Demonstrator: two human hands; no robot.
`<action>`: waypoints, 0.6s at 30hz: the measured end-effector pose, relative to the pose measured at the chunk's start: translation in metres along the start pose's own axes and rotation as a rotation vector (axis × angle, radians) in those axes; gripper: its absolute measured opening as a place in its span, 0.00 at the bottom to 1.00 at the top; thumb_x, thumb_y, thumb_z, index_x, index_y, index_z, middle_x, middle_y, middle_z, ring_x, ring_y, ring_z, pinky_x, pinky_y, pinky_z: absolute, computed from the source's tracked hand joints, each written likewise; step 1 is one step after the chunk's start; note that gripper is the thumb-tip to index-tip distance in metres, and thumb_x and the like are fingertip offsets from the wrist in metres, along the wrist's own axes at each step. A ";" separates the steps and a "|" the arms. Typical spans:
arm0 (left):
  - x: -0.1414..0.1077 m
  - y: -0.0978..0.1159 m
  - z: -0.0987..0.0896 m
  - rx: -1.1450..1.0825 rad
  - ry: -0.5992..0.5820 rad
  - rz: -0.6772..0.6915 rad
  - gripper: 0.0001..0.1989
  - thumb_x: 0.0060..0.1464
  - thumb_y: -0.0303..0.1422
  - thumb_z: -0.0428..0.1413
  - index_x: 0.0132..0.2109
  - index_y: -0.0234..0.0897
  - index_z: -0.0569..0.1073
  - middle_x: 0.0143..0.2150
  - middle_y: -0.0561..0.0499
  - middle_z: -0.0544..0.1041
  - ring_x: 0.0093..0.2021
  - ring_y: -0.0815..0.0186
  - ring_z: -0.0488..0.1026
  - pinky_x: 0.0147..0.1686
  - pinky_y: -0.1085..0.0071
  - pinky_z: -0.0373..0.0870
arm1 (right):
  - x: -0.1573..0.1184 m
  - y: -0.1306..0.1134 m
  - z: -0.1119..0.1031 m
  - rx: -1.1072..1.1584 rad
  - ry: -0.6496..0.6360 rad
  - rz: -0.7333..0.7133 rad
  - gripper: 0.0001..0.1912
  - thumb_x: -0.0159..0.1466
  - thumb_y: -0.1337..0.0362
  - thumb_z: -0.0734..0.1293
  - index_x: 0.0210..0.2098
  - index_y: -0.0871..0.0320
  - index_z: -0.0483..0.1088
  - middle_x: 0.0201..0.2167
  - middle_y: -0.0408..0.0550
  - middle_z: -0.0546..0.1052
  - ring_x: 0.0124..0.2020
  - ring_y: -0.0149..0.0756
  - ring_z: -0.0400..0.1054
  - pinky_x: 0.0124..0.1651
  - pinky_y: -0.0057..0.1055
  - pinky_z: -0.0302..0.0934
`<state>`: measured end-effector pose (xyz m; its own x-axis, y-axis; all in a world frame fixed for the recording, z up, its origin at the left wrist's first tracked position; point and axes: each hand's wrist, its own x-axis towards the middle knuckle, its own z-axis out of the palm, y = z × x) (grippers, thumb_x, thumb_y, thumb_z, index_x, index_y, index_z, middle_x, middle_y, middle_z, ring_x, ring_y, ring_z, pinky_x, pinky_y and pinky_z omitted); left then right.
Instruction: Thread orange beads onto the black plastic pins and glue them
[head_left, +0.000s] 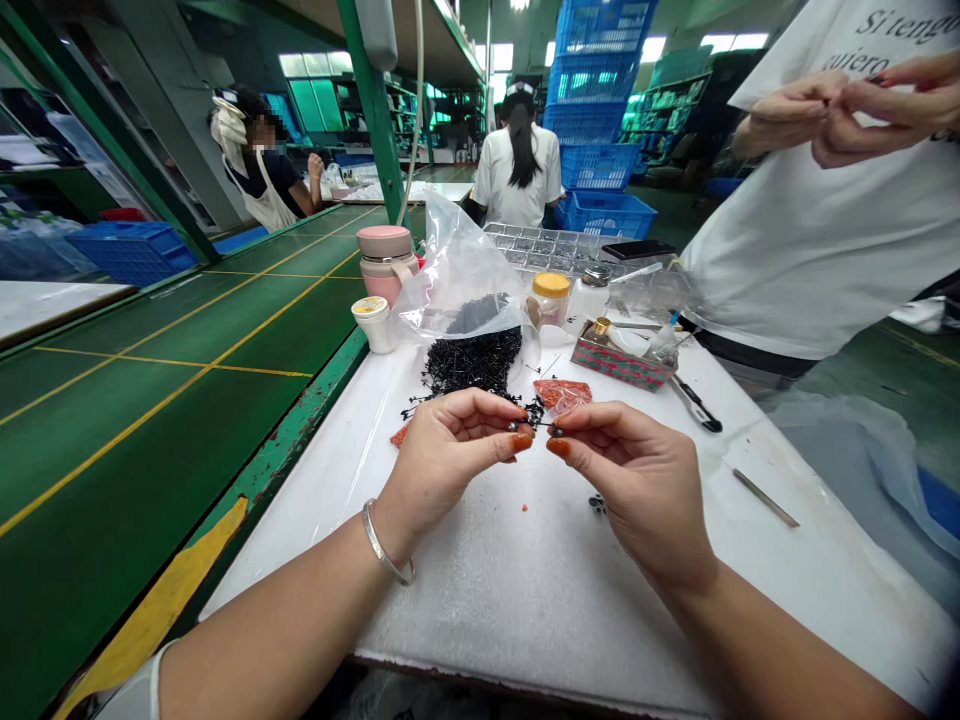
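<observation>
Over the white table [525,590], my left hand [457,440] and my right hand [637,470] face each other with fingertips close together. Thumb and forefinger of each hand pinch a small thin black part [540,427], one end in each; its exact kind is too small to make out. Just beyond lies a heap of similar thin black parts [476,362], spilling from a clear plastic bag [465,265]. A clear packet of tiny orange pieces [562,395] sits behind my fingertips, and another orange patch [400,435] shows left of my left hand. Small dark pieces [597,504] lie beneath my right hand.
A green conveyor belt [187,370] runs along the left. Behind the heap stand a pink mug [386,265], a white tub [373,325] and a yellow-lidded jar [550,298]. To the right are a patterned box [622,362], a cutter knife [697,405] and a metal strip [765,497]. A co-worker [847,200] stands close at right.
</observation>
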<state>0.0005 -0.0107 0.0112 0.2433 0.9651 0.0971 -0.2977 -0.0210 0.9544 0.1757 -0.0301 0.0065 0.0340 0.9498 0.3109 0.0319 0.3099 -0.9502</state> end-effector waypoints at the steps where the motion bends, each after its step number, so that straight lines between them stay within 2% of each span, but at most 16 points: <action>1: 0.000 0.000 0.000 -0.011 -0.009 -0.006 0.10 0.44 0.26 0.68 0.36 0.36 0.78 0.32 0.53 0.81 0.31 0.72 0.75 0.31 0.79 0.72 | 0.000 0.000 0.000 -0.005 -0.008 -0.004 0.06 0.56 0.66 0.75 0.33 0.55 0.77 0.32 0.43 0.79 0.35 0.32 0.74 0.37 0.27 0.70; 6: 0.001 0.000 0.000 -0.004 -0.043 -0.051 0.09 0.46 0.27 0.66 0.37 0.35 0.77 0.33 0.53 0.78 0.32 0.72 0.74 0.31 0.79 0.73 | 0.000 0.004 0.000 -0.025 -0.050 -0.003 0.05 0.57 0.65 0.74 0.34 0.55 0.76 0.33 0.44 0.79 0.35 0.32 0.74 0.39 0.27 0.70; 13: 0.001 -0.001 -0.002 0.044 -0.085 -0.092 0.06 0.50 0.30 0.64 0.36 0.33 0.78 0.31 0.52 0.77 0.30 0.73 0.74 0.30 0.79 0.72 | 0.001 0.007 0.001 -0.057 -0.088 -0.009 0.04 0.57 0.65 0.74 0.33 0.55 0.76 0.33 0.43 0.79 0.34 0.30 0.73 0.37 0.26 0.69; 18: 0.004 -0.005 -0.005 0.054 -0.099 -0.167 0.09 0.51 0.30 0.64 0.40 0.32 0.79 0.32 0.50 0.79 0.29 0.73 0.75 0.30 0.78 0.74 | 0.003 0.008 0.002 -0.082 -0.116 -0.034 0.04 0.57 0.66 0.74 0.33 0.54 0.77 0.33 0.42 0.79 0.35 0.30 0.73 0.38 0.26 0.68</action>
<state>-0.0013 -0.0057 0.0058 0.3754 0.9261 -0.0387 -0.1961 0.1201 0.9732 0.1744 -0.0250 -0.0001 -0.0843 0.9389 0.3337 0.1132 0.3417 -0.9330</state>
